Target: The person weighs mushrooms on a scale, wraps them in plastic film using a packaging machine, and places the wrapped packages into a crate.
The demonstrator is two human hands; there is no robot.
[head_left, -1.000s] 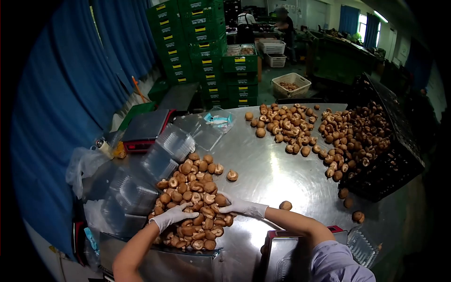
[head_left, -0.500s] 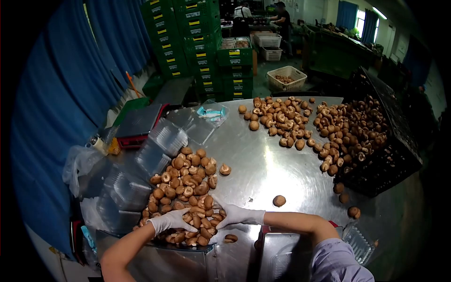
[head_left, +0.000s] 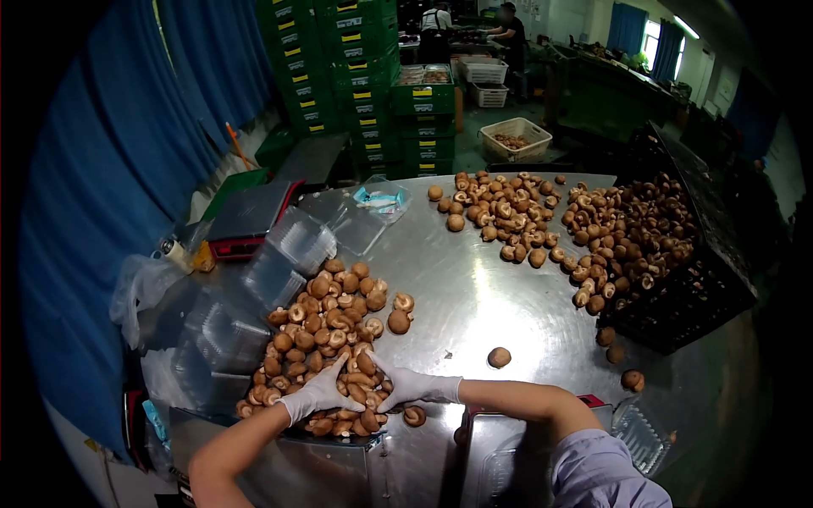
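Note:
Brown shiitake mushrooms [head_left: 318, 326] lie heaped at the left of the metal table [head_left: 449, 288]. At the near end of this heap my left hand [head_left: 320, 394], in a white glove, presses in from the left with thumb and fingers curved round several mushrooms. My right hand [head_left: 412, 385], gloved too, cups the same cluster from the right. Between the two palms the mushrooms are bunched together, and some fingertips are hidden among them. One single mushroom [head_left: 414, 416] sits just below my right hand.
Clear plastic trays [head_left: 224, 330] lie left of the heap, beside a red-edged scale [head_left: 250, 220]. More mushrooms [head_left: 508, 212] spread across the far side and spill from a tipped black crate [head_left: 711, 288]. Green crates [head_left: 356, 85] stand stacked behind. Two people work in the background.
Both hands have drawn slightly closer together round the mushrooms, the left one moving right and up. A mushroom now lies beside the single one at the heap's right edge.

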